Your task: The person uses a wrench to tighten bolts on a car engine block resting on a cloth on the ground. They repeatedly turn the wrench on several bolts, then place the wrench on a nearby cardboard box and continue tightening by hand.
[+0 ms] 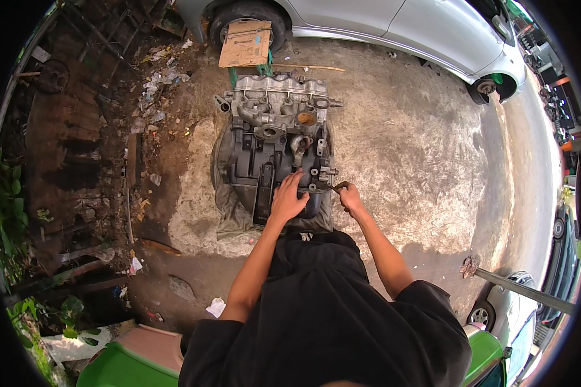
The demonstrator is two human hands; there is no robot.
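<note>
An engine [245, 168] with a silver cast head on a dark lower body lies on a crumpled grey cloth [232, 226] on the ground before me. My left hand [289, 197] rests on its near part, fingers extended, beside a long black plate [263, 200]. My right hand [348, 198] is closed around a dark tool handle [338, 187] at the engine's right edge, close to a small metal bracket [326, 174]. The tool's working end is too small to make out.
A silver car [419, 26] with cardboard [244, 45] against its wheel stands beyond the engine. Litter [158, 84] and dark boards [77, 148] lie left. A pole [523, 290] and more cars [510, 309] are at right. Green objects [129, 367] sit behind me. Concrete [407, 168] surrounds the engine.
</note>
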